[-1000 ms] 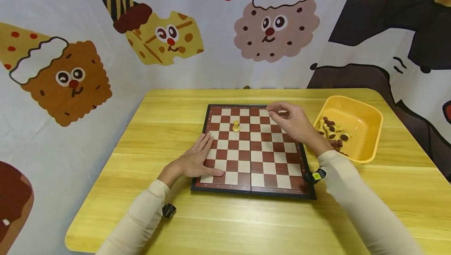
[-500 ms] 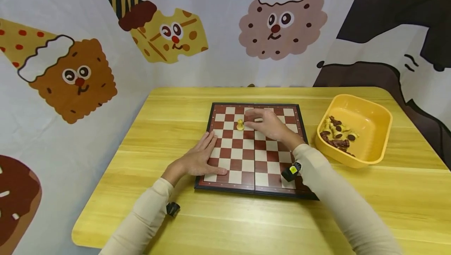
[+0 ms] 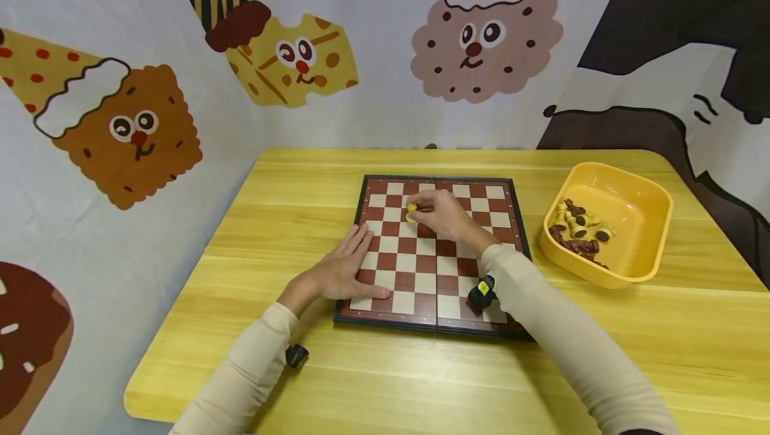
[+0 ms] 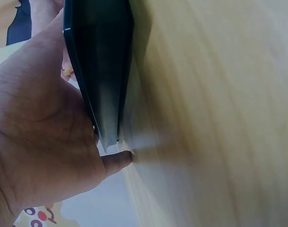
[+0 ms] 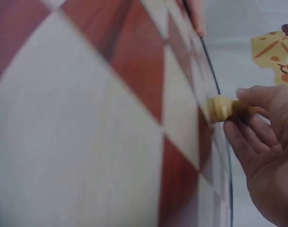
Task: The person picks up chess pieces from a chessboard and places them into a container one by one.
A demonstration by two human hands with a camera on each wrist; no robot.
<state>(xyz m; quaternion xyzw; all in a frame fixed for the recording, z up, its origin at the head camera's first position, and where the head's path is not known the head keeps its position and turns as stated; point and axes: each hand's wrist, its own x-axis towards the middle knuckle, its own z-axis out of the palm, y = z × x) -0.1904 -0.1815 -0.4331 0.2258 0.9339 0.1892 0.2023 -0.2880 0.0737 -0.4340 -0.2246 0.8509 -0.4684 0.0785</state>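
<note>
A pale yellow chess piece [image 3: 412, 213] stands on the far left half of a red and white chessboard [image 3: 415, 281]. My right hand [image 3: 444, 213] pinches it between thumb and fingers; in the right wrist view the thumb and fingertips close on the upper part of the chess piece [image 5: 222, 109], its wide base towards the board. My left hand [image 3: 345, 271] lies with spread, straight fingers on the board's left edge, the thumb over the near left squares. In the left wrist view, the left hand [image 4: 44, 127] rests along the board's dark side [image 4: 99, 61].
To the right of the board stands a yellow plastic bin [image 3: 637, 221] with several yellow and dark brown chess pieces [image 3: 580, 231] heaped at its left side. Everything sits on a yellow wood table [image 3: 385, 381], with a cartoon-printed cloth [image 3: 373, 121] behind it.
My right hand has moved left across the board from its far right part to the yellow chess piece and now pinches it. My left hand has stayed on the board's left edge.
</note>
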